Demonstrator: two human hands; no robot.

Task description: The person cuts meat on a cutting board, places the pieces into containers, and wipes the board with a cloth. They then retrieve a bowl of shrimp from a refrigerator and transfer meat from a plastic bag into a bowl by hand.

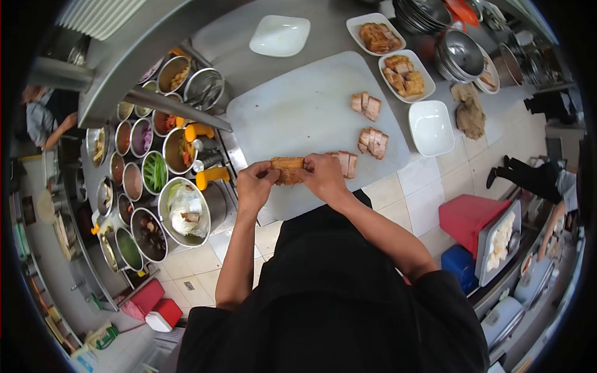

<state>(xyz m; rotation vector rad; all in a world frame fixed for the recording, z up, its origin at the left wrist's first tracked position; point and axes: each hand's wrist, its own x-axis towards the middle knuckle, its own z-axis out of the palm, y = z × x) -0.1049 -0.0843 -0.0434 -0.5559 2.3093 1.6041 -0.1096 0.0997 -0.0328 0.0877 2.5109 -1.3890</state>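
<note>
Near the front edge of the white cutting board (280,124), a piece of crispy-skinned roast pork belly (287,170) lies between my hands. My left hand (256,185) pinches its left end with thumb and fingers. At the other end, my right hand (323,178) grips the pork the same way. Partly hidden behind my right hand are pork slices (348,165). Two more small groups of sliced pork sit farther right on the board, the upper slices (366,105) and the lower slices (373,143).
Right of the board stand two dishes of pork (408,74) (377,37), a white dish (431,128), a crumpled cloth (469,112) and stacked metal bowls (460,56). Another white dish (280,36) is behind. Ingredient pots (185,211) crowd the left. People work at both sides.
</note>
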